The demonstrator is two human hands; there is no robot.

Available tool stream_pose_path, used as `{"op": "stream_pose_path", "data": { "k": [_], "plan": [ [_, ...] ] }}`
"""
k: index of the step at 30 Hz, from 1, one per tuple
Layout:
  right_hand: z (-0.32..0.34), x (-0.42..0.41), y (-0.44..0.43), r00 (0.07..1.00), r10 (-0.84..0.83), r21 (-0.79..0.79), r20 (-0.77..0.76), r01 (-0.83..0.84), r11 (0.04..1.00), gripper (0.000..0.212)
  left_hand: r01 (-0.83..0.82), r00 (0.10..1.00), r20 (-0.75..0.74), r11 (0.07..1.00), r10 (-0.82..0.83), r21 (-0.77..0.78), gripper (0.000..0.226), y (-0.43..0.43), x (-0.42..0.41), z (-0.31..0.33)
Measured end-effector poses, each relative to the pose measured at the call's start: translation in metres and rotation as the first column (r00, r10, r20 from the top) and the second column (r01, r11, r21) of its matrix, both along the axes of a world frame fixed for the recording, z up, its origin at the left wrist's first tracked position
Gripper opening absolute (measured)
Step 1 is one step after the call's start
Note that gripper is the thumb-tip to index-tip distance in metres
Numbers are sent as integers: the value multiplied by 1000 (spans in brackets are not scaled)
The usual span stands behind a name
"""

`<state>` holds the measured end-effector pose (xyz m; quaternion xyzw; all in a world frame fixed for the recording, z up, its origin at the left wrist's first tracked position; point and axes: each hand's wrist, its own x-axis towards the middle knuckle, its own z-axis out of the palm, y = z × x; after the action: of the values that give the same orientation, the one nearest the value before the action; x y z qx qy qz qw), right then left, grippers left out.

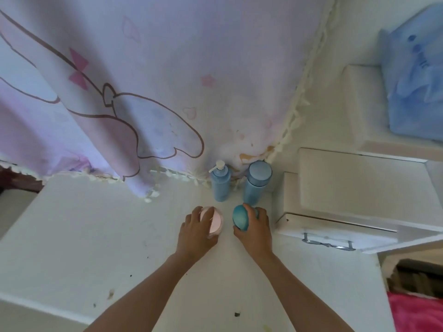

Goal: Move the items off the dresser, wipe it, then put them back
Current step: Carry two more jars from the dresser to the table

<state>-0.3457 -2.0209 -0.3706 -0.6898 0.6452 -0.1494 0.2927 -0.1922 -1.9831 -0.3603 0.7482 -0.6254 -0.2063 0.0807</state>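
White desk [96, 236], top stained with dark specks. My left hand [199, 232]: fingers curled round a pink jar [215, 224]; I cannot tell whether it touches the desk. My right hand [257, 232]: fingers clamped on a blue round jar [241, 220], just beside the pink one. Behind them, at the back edge: blue pump bottle [220, 188] and blue capped bottle [255, 188], upright, side by side. Lilac cartoon curtain [167, 80] hangs behind. White drawer unit [335, 226] at right

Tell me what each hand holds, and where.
Left hand grips the pink jar over its lid; right hand grips the teal jar over its lid.
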Motion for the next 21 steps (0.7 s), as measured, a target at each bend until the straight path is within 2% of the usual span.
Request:
{"op": "stream_pose_path", "data": {
  "k": [7,10,13,17,21],
  "plan": [
    [6,17,12,992,108,4,-68,-108,994,65,-18,999,-33,986,13,-165,84,28,24,4],
    [14,45,26,974,216,9,-66,-216,976,64,-102,995,-8,970,102,-219,88,52,50,10],
    [25,84,45,936,350,-8,-47,-350,937,63,-241,969,7,949,247,-204,86,91,83,16],
    [40,152,88,835,548,-67,-48,-550,833,62,-523,848,-35,825,528,-216,69,171,132,35],
    [56,224,159,673,739,-107,-36,-738,667,62,-716,680,-62,643,731,-273,80,278,178,42]
  ]
}}
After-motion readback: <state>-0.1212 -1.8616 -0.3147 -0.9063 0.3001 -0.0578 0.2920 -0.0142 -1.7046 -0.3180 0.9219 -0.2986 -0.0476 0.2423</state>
